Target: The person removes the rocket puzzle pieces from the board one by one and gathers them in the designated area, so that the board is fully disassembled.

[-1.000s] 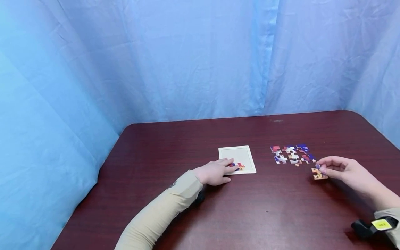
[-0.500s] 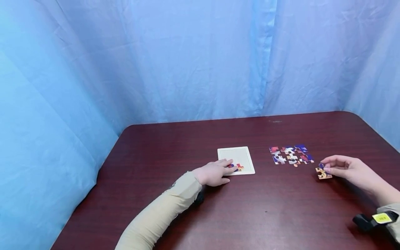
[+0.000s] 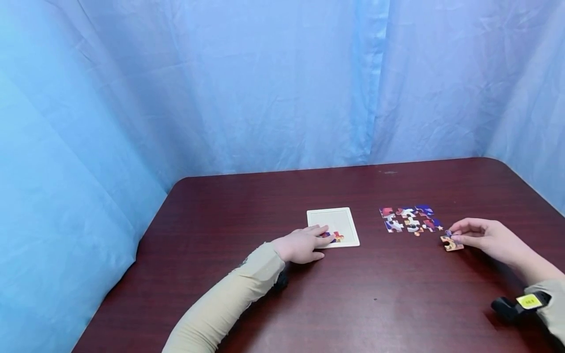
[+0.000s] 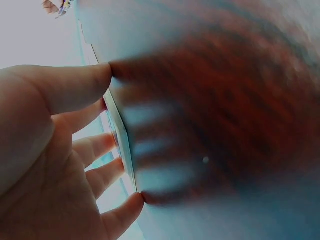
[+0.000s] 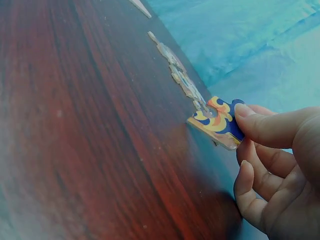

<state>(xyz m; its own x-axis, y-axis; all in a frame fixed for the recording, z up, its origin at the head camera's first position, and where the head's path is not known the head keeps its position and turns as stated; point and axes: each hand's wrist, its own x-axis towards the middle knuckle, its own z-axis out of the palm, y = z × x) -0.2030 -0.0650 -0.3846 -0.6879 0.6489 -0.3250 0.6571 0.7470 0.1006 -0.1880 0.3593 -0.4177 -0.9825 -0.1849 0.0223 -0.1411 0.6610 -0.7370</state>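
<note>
My right hand [image 3: 494, 240] pinches a puzzle piece [image 3: 451, 243] between thumb and fingers, over the table to the right of the loose pieces. In the right wrist view the piece [image 5: 220, 122] shows yellow, orange and dark blue swirls and is tilted. My left hand [image 3: 302, 244], fingers spread, rests on the lower left corner of a white puzzle tray [image 3: 333, 215]. A few joined coloured pieces [image 3: 338, 237] lie in the tray's lower part, partly covered by the fingers. The left wrist view shows the fingertips along the tray's edge [image 4: 121, 131].
Several loose puzzle pieces [image 3: 412, 227] lie in two rows between the tray and my right hand. The dark red wooden table [image 3: 375, 274] has rounded far corners. Blue curtains [image 3: 265, 88] hang behind it and at both sides.
The right hand shifts the pinched piece slightly right, then back left, and turns it a little. The left hand stays put on the tray.
</note>
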